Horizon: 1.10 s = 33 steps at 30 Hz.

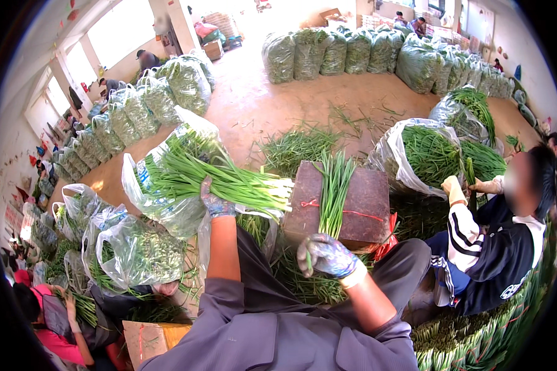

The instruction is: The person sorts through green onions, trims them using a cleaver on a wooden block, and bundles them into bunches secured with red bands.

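My left hand, in a patterned glove, is closed around a large bunch of garlic chives. Its pale cut ends point right and its leaves spread over an open plastic bag. A smaller bunch of chives lies lengthwise on a brown block, across a red tie. Just below that bunch's near end is my right hand, also gloved, its fingers curled with a short bit of green leaf at the fingertips.
More red ties hang at the block's right corner. Loose chives litter the floor beyond. At right a co-worker handles chives beside a full bag; another person sits lower left. Rows of stuffed bags stand farther off.
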{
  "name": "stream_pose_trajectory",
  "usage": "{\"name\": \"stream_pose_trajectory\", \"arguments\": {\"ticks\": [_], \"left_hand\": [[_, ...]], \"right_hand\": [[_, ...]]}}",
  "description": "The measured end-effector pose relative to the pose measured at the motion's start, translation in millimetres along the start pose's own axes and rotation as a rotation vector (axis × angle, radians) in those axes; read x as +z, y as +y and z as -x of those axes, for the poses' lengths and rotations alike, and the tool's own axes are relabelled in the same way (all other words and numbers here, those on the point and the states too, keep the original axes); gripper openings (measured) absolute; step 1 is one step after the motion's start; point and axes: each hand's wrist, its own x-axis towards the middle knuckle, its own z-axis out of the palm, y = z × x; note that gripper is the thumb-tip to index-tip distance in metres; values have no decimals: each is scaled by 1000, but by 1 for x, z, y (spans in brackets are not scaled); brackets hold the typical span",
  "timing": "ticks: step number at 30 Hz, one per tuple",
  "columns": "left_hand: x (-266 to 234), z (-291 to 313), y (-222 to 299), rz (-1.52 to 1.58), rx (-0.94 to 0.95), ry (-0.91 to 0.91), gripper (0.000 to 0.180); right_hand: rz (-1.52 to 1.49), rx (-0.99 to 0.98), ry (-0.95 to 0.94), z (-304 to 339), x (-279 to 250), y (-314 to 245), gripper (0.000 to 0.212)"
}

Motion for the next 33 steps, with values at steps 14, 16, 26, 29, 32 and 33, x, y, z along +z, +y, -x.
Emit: {"name": "stream_pose_trajectory", "arguments": {"ticks": [14, 16, 26, 29, 32, 33], "left_hand": [[-21, 4, -14, 243, -217, -467, 57], [-24, 6, -25, 192, -199, -421, 59], [-28, 21, -11, 191, -148, -151, 37], [-42, 11, -5, 84, -89, -160, 41], [-30, 22, -27, 145, -124, -191, 40], [-27, 24, -27, 130, -108, -173, 39]], "right_hand": [[1037, -353, 499, -87, -9, -45, 34], [646, -385, 410, -93, -25, -29, 28], [-11, -779, 574, -28, -7, -60, 22], [86, -666, 349, -4, -4, -84, 26], [784, -248, 451, 3, -14, -96, 27], [996, -187, 493, -9, -2, -94, 30]]}}
